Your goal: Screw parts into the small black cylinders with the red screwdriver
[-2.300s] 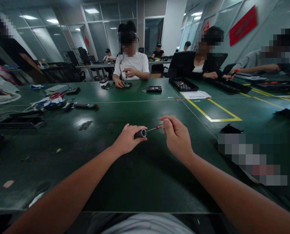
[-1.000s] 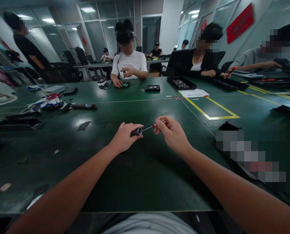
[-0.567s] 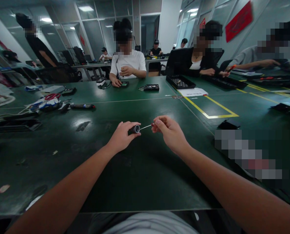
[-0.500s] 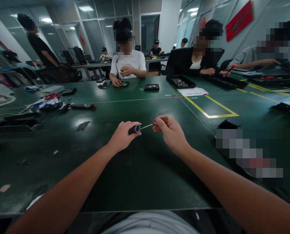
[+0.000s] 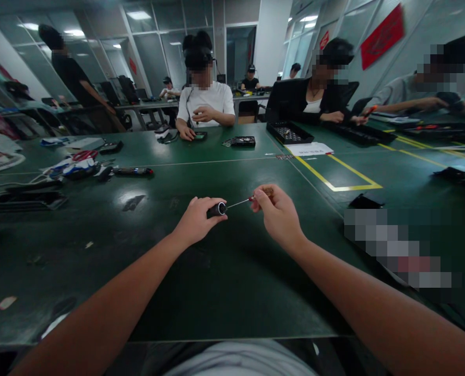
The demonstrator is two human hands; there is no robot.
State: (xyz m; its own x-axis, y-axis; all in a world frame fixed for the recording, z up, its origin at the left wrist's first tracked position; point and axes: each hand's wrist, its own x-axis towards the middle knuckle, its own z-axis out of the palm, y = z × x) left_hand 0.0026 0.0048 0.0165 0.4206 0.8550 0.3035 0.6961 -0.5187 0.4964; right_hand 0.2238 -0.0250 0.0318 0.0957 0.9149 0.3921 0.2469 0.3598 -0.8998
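Note:
Between the thumb and fingers of my left hand (image 5: 195, 222) is a short black cylinder (image 5: 217, 210), its round, silver-rimmed end facing right. What the cylinder belongs to I cannot make out. My right hand (image 5: 279, 215) is closed around the amber and red handle of a thin screwdriver (image 5: 239, 202). The metal shaft points left, and its tip is at the rimmed end of the cylinder; whether it is inside or only touching is too small to tell. Both hands are above the green table (image 5: 232, 292).
A dark pen-like tool (image 5: 133, 171) lies left, near a pile of cables and gloves (image 5: 78, 166). A black parts tray (image 5: 289, 132) stands across the table. To my right is a blurred-out package (image 5: 396, 248). A person in white (image 5: 205, 104) works opposite.
My right hand has shifted slightly to the right, with more screwdriver shaft showing. The cylinder's end has turned a little. At the back left, the standing person has moved slightly right.

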